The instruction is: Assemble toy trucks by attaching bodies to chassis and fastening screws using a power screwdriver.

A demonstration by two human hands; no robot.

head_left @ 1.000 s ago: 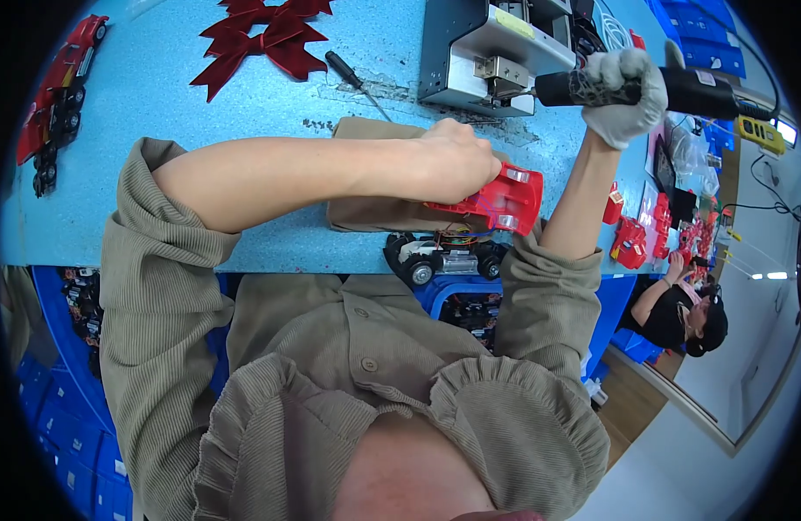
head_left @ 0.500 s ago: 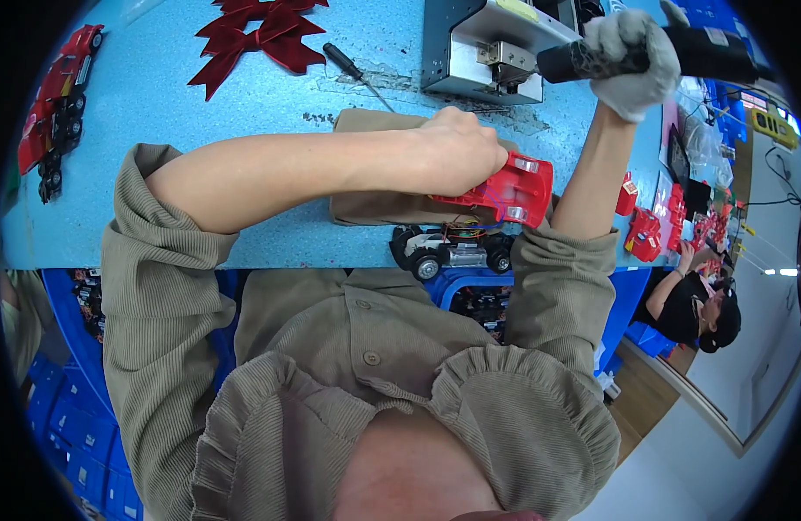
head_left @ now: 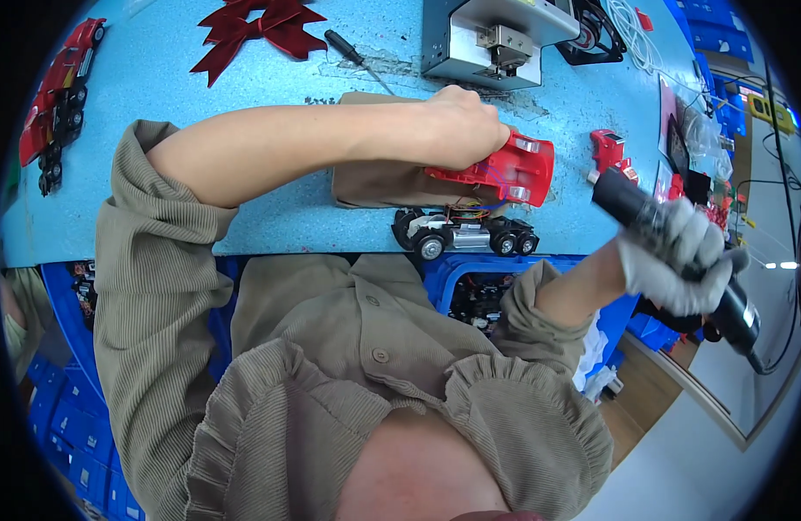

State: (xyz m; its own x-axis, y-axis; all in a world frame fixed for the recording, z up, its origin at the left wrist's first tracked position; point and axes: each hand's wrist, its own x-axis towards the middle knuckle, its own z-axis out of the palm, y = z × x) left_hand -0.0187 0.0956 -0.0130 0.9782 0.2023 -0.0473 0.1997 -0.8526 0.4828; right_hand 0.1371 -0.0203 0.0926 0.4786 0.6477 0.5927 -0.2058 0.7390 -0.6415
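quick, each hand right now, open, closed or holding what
Left hand: closed, holding the red plastic shell.
Right hand: gloved, closed around the black handheld tool.

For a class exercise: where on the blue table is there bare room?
Bare: left, between the red toy truck and crimson velvet bow; right, between the red plastic shell and red toy parts. Crowded: between shell and black wheeled chassis.

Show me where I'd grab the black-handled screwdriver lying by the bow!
Take the screwdriver by its black handle, probably best from above and the left: that part is thick and lies uncovered on the blue table, while the thin metal shaft points right, toward the brown pad.
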